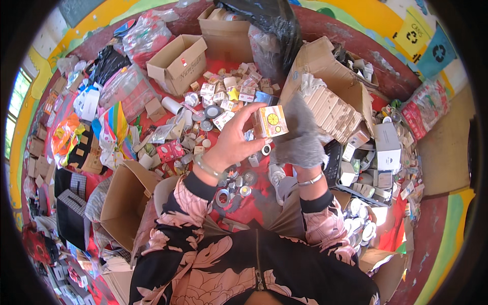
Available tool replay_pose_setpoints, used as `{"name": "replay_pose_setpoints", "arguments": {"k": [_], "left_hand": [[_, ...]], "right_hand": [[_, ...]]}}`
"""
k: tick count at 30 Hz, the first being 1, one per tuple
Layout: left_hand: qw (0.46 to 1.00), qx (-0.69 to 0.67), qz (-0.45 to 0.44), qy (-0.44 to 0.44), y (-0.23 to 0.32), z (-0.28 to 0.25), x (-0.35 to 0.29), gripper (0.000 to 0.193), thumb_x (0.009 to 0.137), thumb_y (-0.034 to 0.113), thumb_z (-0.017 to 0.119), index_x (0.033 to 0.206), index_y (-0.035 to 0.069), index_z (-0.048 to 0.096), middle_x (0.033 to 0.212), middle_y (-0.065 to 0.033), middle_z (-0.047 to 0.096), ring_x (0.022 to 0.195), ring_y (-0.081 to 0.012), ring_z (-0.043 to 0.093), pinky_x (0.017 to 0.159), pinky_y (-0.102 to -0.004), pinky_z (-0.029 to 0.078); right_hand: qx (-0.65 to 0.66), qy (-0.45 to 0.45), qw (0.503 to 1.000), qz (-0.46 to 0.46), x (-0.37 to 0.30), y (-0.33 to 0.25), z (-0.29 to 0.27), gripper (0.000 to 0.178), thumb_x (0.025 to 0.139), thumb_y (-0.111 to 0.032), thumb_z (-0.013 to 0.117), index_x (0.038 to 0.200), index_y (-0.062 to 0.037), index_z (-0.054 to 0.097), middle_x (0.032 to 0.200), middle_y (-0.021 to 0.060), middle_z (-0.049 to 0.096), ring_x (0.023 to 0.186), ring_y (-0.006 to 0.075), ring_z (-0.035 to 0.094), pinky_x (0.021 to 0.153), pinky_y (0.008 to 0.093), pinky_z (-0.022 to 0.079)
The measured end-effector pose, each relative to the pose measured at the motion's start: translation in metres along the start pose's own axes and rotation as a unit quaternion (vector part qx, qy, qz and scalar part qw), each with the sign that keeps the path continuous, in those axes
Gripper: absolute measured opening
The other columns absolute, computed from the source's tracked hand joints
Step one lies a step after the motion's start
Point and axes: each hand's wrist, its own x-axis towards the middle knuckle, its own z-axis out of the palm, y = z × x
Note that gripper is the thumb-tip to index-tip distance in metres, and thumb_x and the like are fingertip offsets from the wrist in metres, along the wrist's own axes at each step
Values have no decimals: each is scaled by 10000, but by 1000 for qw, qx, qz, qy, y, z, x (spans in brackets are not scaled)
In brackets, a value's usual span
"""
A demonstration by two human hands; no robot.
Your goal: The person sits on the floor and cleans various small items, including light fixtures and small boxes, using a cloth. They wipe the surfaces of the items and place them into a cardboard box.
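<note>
My left hand [230, 143], bare with a pale bangle at the wrist, grips a small carton [273, 121] between thumb and fingers. A yellow citrus slice is printed on the carton's upper face. Close by its right side is my right hand [301, 140] in a grey glove, its fingers smeared by motion, so whether they touch the carton is unclear. Beyond the hands lies a heap of small boxes [229, 91] on the red floor. Under my left hand are several round lids and rings [222, 197].
Open cardboard boxes stand at the far left [175, 68], the near left [124, 203] and the right [351, 99]. A black plastic bag [277, 23] leans at the back. White round pieces [360, 223] fill a box beside my right arm. My shoe [277, 180] rests below the gloved hand.
</note>
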Motion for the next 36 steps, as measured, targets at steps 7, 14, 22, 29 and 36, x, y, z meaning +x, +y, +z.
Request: {"name": "replay_pose_setpoints", "arguments": {"k": [7, 14, 22, 29, 36], "left_hand": [[950, 293, 87, 64, 23, -10, -7, 638, 683, 69, 708, 1247, 9, 415, 1183, -175, 509, 1095, -286, 516, 915, -349, 422], [951, 276, 75, 118, -26, -37, -17, 579, 659, 15, 606, 1210, 0, 429, 1138, -210, 519, 1068, -350, 514, 920, -378, 402], [950, 266, 69, 146, -28, -58, -19, 580, 651, 9, 580, 1211, 0, 431, 1115, -204, 528, 1024, -358, 529, 890, -372, 419], [956, 256, 61, 130, -36, -59, -22, 561, 696, -3, 600, 1227, -17, 419, 1187, -156, 495, 1086, -253, 524, 933, -338, 417], [948, -272, -9, 164, -27, -71, -17, 670, 711, -64, 651, 1302, -2, 341, 1243, -101, 455, 1120, -217, 494, 967, -353, 406]], "right_hand": [[175, -41, 983, -26, 4, 55, 48, 233, 806, -185, 548, 985, -43, 590, 918, 102, 609, 872, 241, 577, 721, 365, 479], [586, 42, 723, 364, 6, 64, 87, 253, 851, -204, 582, 1046, -45, 552, 956, 85, 598, 843, 194, 601, 699, 332, 521], [449, -111, 869, 175, 15, 61, 108, 320, 830, -160, 589, 1118, -50, 503, 1063, 65, 569, 903, 144, 588, 745, 295, 509], [539, -23, 781, 316, 13, 83, 111, 370, 899, -329, 476, 1122, -35, 503, 1127, 118, 558, 1016, 249, 548, 839, 358, 475], [644, 15, 720, 260, 16, 92, 74, 514, 879, -422, 478, 1230, -46, 461, 1237, 115, 506, 1139, 276, 467, 986, 458, 356]]}}
